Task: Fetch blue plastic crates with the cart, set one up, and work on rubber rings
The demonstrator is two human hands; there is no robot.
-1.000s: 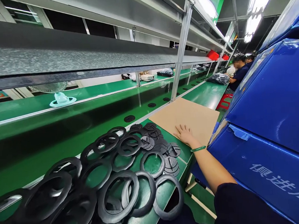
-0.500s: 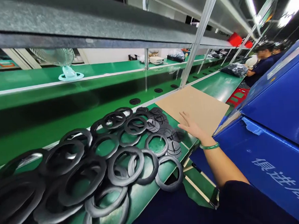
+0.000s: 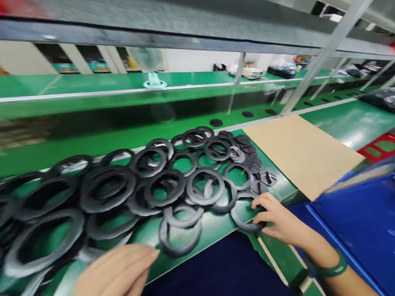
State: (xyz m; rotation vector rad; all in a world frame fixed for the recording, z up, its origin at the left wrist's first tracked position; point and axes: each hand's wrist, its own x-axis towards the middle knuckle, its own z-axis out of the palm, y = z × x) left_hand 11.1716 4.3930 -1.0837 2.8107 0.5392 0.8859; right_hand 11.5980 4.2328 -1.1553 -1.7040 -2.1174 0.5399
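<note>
Black rings [image 3: 203, 188] with soft-looking, padded rims lie overlapping across the green bench top. At the near edge of the bench, my right hand [image 3: 282, 218] has its fingers curled over the right side of one black ring [image 3: 242, 223]. That ring still lies at the end of the pile. My left hand [image 3: 115, 278], slightly blurred, is over the near rings at lower left. Its fingers are stretched out side by side, and I see nothing in them. Beside my right hand are several thin black discs [image 3: 252, 162] with slots, heaped together.
A brown cardboard sheet [image 3: 304, 150] lies right of the discs. Blue boxes [image 3: 366, 227] stand at the right, near a red plastic stool [image 3: 385, 147]. Behind the rings, a green conveyor belt [image 3: 182, 122] carries spaced black discs. A metal shelf post [image 3: 335, 46] rises beyond the sheet.
My view has swung left. My right hand has moved from above the cardboard's edge down to the ring at the bench edge and closed on it. My left hand has come into view.
</note>
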